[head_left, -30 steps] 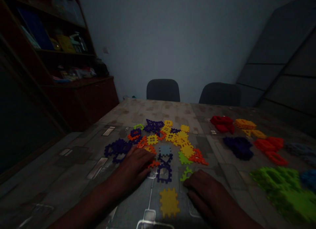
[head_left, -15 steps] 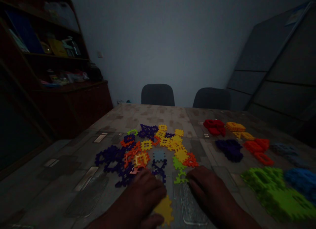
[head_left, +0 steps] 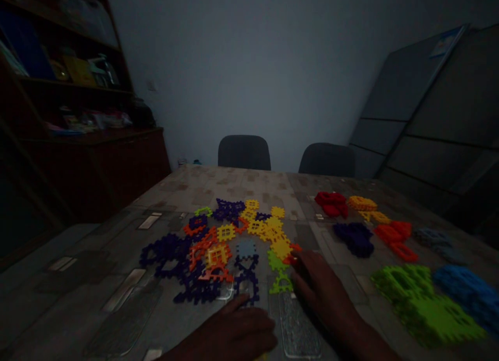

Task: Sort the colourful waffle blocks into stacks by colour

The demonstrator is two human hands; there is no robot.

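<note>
Yellow piece [head_left: 262,357]: lying at the bottom edge, hiding almost wholly beneath the left hand [head_left: 241,330], showing only a thin strip.
Left hand: covering the yellow piece, fingers lying close together; gripping or merely resting, cannot tell.
Right hand [head_left: 317,280]: resting with bent fingers at the orange-red piece [head_left: 294,252], partly hiding it; pinching or only touching, cannot tell.
Green arch piece [head_left: 281,284]: lying flat just beside the right hand.
Heap: overlapping in purple pieces [head_left: 167,249] and yellow pieces [head_left: 273,228], blurring too much for counting.
Sorted piles: lying at right, the blue pile [head_left: 465,288] running off the edge.
Counter [head_left: 210,180]: showing a patchwork of rectangles.
Room: sitting in dimness, with chairs [head_left: 244,153] standing behind, shelf [head_left: 74,83] contents fading into shadow.
</note>
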